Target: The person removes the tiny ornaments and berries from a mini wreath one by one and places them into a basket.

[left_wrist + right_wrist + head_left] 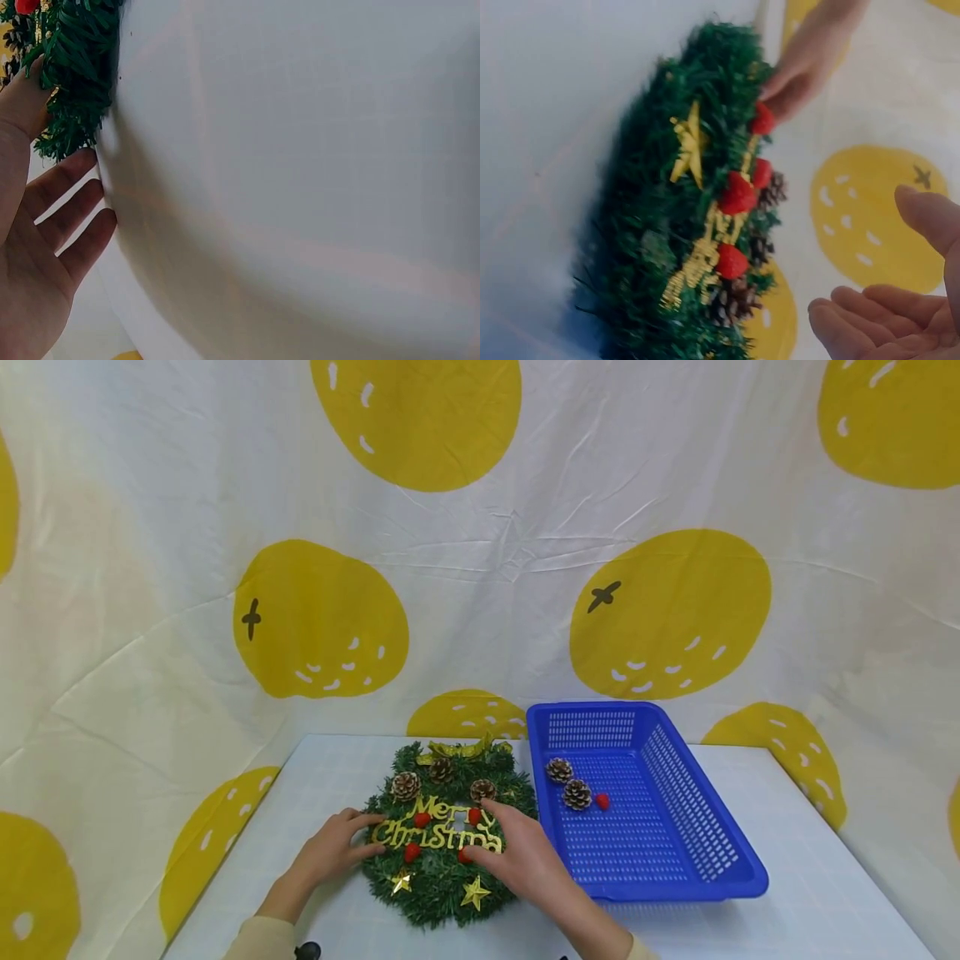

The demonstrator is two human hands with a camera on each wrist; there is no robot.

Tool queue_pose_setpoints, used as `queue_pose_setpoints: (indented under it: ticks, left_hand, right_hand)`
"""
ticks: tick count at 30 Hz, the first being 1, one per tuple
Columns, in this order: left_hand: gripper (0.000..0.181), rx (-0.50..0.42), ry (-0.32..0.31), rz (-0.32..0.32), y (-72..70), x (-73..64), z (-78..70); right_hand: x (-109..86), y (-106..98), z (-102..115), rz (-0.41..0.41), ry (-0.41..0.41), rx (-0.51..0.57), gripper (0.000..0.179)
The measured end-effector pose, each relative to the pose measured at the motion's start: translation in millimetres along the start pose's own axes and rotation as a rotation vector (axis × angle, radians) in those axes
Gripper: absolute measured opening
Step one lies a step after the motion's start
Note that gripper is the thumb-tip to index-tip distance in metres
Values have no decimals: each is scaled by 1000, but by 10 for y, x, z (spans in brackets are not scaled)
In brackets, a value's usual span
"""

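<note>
A green Christmas wreath [427, 893] lies on the table, carrying a gold "Merry Christmas" sign [442, 837], gold stars [474, 893], pinecones [406, 786], red berry-like ornaments [412, 852] and a gold ribbon bow [465, 749]. At its left edge, my left hand [335, 842] touches the greenery with thumb and forefinger apart; the left wrist view shows its other fingers [75, 214] extended near the tabletop. My right hand [521, 856] hovers over the wreath's right side, thumb and fingers spread. Nothing lies in its palm [900, 326] in the right wrist view.
To the right of the wreath stands a blue plastic basket [705, 793] with two pinecones [577, 794] and a red ornament [602, 801] inside. A white curtain [480, 635] with yellow fruit prints hangs behind the table [810, 877].
</note>
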State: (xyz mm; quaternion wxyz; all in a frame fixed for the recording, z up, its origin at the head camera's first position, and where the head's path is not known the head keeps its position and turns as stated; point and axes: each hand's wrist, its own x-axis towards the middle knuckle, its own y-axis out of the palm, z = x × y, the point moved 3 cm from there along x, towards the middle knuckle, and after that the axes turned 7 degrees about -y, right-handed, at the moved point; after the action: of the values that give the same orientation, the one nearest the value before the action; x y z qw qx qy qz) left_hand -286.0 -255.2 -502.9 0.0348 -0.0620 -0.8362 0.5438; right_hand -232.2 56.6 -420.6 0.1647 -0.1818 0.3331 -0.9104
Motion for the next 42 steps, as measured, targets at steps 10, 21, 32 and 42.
queue_pose_setpoints:
  ticks: [10,21,32,42]
  left_hand:
    - [53,2,3,-3,9,4,8]
    - [53,1,14,-15,5,-1,9]
    - [54,-5,24,-18,23,2,31]
    - [53,-1,19,-20,18,-1,23]
  right_hand:
    - [21,226,-120,52,-8,-30,62]
    - [68,429,-237,87,23,-65,62]
    - [93,523,-290,63,-75,-207,46]
    - [113,572,-289,8,-155,-337,23]
